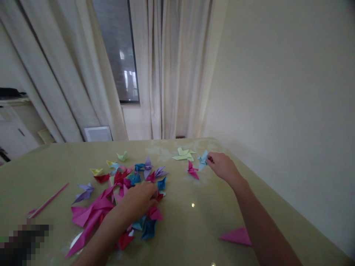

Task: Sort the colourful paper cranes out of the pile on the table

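My right hand (223, 166), fingers pinched together, holds a light blue origami crane (203, 159) by its edge near the far right of the table. Close by lie a magenta origami crane (192, 170) and some pale green origami cranes (183, 154). My left hand (142, 195) reaches into a heap of colourful folded paper cranes, its fingers curled downward. What those fingers grip, if anything, is hidden. Around it are a blue crane (149, 229), a red one (125, 240) and a large magenta crane (95, 207).
A pink folded paper piece (237, 236) lies beside my right forearm. On the left of the table (191, 240) are a thin pink stick (50, 200) and a lilac crane (84, 192). A wall (291, 111) runs along the right; curtains (183, 74) hang behind.
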Tool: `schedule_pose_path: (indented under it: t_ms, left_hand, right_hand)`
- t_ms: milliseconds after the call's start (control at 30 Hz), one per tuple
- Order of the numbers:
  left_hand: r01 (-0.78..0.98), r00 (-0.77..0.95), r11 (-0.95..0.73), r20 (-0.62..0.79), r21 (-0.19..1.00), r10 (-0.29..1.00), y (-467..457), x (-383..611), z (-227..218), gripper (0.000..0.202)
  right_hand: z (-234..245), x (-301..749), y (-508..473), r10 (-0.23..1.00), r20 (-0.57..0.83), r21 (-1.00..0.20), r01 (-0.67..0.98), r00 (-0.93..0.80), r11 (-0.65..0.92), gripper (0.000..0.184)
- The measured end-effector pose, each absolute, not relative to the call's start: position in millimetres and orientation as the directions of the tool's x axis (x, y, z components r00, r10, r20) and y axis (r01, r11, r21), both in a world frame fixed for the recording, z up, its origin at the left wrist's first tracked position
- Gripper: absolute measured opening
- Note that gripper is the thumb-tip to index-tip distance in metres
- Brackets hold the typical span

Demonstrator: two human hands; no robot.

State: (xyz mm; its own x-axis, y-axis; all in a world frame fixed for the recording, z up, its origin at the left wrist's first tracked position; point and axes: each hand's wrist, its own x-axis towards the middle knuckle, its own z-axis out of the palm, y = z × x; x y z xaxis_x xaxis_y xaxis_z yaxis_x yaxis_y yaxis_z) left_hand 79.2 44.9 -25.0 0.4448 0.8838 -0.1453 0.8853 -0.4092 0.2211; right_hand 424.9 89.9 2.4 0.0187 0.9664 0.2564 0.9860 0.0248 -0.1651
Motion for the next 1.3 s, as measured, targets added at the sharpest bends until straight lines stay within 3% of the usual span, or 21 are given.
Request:
schedule_pose_path:
  t_ms: [167, 400, 500, 600, 700, 833, 1000, 1100, 1200, 1300]
  left_hand:
    - [0.878, 0.455, -0.418, -0.135, 0.232, 0.88, 48.5, 79.6, -18.3, 0.023]
    - [0.703, 0.489, -0.499, 0.166, 0.507, 0.856, 48.7, 62.3, 5.8, 0.021]
    - [0.61, 0.488, -0.53, 0.248, 0.589, 0.837, 44.6, 62.7, 15.3, 0.02]
    - [0.571, 0.479, -0.569, 0.323, 0.592, 0.816, 38.1, 69.5, 20.4, 0.018]
    - [0.539, 0.5, -0.617, 0.372, 0.573, 0.782, 29.6, 79.9, 20.8, 0.016]
    - [0.502, 0.505, -0.639, 0.402, 0.583, 0.763, 18.6, 91.9, 19.4, 0.014]
    - [0.54, 0.482, -0.577, 0.337, 0.612, 0.809, 27.2, 93.7, 10.4, 0.017]
    - [0.73, 0.485, -0.514, 0.188, 0.45, 0.854, 45.6, 88.3, -10.2, 0.022]
    - [0.841, 0.477, -0.465, 0.026, 0.276, 0.879, 61.1, 85.3, -36.0, 0.023]
    - [0.859, 0.464, -0.439, -0.039, 0.263, 0.885, 66.5, 88.5, -53.1, 0.021]
  right_hand:
    - [-22.0, 436.0, 105.1, 0.982, 0.162, -0.16, 0.985, 0.094, -0.068, 0.024]
    - [-21.0, 439.3, 107.8, 0.999, 0.007, -0.275, 0.96, 0.048, -0.044, 0.028]
    - [4.0, 439.4, 91.7, 0.999, 0.046, -0.307, 0.952, 0.003, 0.011, 0.023]
    - [28.2, 415.1, 63.2, 0.977, 0.196, -0.387, 0.908, -0.088, 0.16, 0.027]
    - [37.8, 369.0, 29.8, 0.899, 0.311, -0.588, 0.681, -0.307, 0.436, 0.027]
    - [31.9, 317.6, 3.5, 0.846, 0.283, -0.591, 0.613, -0.452, 0.524, 0.009]
    - [28.0, 320.4, 11.1, 0.854, 0.284, -0.562, 0.647, -0.435, 0.516, 0.014]
    - [30.6, 352.1, 28.0, 0.895, 0.305, -0.525, 0.726, -0.326, 0.444, 0.012]
    - [28.0, 394.2, 51.0, 0.944, 0.295, -0.42, 0.868, -0.145, 0.265, 0.011]
    - [17.1, 433.0, 73.4, 0.968, 0.251, -0.284, 0.958, 0.026, 0.048, 0.013]
